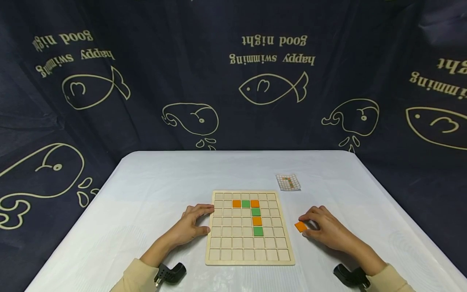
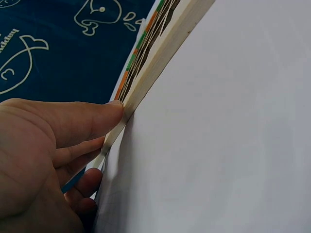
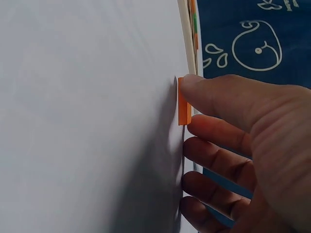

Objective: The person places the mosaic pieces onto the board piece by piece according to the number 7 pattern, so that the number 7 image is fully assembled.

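A wooden grid board lies flat, with several orange and green square tiles set in its cells: a short row near the top and a column running down from that row's right end. At the board's left edge my left hand rests, thumb and fingertips touching the wooden rim. To the right of the board, my right hand pinches an orange square tile between thumb and index finger. In the right wrist view this tile is seen edge-on, low over the white cloth.
Beyond the board's upper right corner lies a small printed card showing a grid with a coloured pattern. White cloth covers the table. A dark curtain with fish and whale drawings hangs behind it.
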Demonstrator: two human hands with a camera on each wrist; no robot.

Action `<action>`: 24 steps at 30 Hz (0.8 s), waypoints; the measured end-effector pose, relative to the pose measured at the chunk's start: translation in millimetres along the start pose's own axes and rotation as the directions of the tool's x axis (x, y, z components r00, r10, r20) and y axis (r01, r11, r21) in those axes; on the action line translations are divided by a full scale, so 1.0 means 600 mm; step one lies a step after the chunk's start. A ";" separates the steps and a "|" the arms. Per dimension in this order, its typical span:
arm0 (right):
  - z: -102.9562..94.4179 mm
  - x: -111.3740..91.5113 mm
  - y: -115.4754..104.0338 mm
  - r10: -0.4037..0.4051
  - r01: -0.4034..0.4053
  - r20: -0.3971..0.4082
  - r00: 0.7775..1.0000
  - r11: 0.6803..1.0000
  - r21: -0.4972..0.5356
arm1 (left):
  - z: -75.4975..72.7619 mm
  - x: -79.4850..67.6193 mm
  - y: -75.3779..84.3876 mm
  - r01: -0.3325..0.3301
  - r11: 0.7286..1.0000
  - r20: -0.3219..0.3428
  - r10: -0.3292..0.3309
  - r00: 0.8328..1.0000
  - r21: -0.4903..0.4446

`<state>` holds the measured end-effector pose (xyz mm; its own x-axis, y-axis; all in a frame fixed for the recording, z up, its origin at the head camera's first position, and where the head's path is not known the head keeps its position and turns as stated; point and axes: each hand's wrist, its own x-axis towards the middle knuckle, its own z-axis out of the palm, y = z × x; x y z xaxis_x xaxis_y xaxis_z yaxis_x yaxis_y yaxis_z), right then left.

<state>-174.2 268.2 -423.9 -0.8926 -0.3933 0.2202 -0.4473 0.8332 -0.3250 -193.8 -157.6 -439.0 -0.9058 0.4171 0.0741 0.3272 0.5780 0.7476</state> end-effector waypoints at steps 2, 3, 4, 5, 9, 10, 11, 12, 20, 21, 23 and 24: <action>0.001 0.000 0.001 -0.006 0.006 0.000 1.000 1.000 0.004 | 0.000 0.000 0.000 -0.001 1.000 0.001 0.001 1.000 -0.002; 0.001 0.001 0.001 -0.007 0.007 0.000 1.000 1.000 0.004 | 0.000 0.000 0.000 -0.001 1.000 0.002 0.001 1.000 -0.002; 0.001 0.001 0.002 -0.010 0.010 0.002 1.000 1.000 0.004 | 0.000 0.000 0.000 -0.003 1.000 0.002 0.003 1.000 -0.002; 0.002 0.001 0.002 -0.007 0.007 0.001 1.000 1.000 0.005 | 0.000 0.000 0.000 -0.004 1.000 0.002 0.004 1.000 -0.001; 0.003 0.001 0.002 -0.007 0.007 0.000 1.000 1.000 0.007 | 0.000 0.000 0.000 -0.010 1.000 0.000 0.010 1.000 0.004; 0.003 0.001 0.003 -0.008 0.008 -0.001 1.000 1.000 0.009 | 0.000 0.000 0.000 -0.011 1.000 -0.001 0.011 1.000 0.005; 0.003 0.001 0.003 -0.011 0.011 -0.001 1.000 1.000 0.012 | 0.000 0.000 0.000 -0.013 1.000 -0.001 0.013 1.000 0.007; 0.003 0.001 0.003 -0.016 0.016 -0.001 1.000 1.000 0.013 | 0.000 0.000 0.000 -0.014 1.000 -0.001 0.014 1.000 0.009; 0.001 -0.002 0.003 -0.029 0.029 -0.008 1.000 0.999 0.018 | 0.000 0.000 -0.002 -0.017 1.000 -0.003 0.017 1.000 0.011; 0.001 -0.002 0.003 -0.029 0.029 -0.010 1.000 0.999 0.019 | 0.000 0.000 -0.003 -0.017 1.000 -0.003 0.017 1.000 0.011; 0.001 -0.003 0.005 -0.030 0.030 -0.007 1.000 0.999 0.020 | 0.000 0.000 -0.003 -0.017 1.000 -0.002 0.017 1.000 0.009; 0.000 -0.004 0.005 -0.032 0.032 -0.003 0.999 0.999 0.019 | 0.000 0.000 -0.003 -0.018 1.000 -0.002 0.018 1.000 0.008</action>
<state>-173.7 271.7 -425.6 -0.8777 -0.4185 0.2333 -0.4766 0.8125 -0.3356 -194.3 -158.4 -440.4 -0.9004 0.4259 0.0886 0.3453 0.5758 0.7411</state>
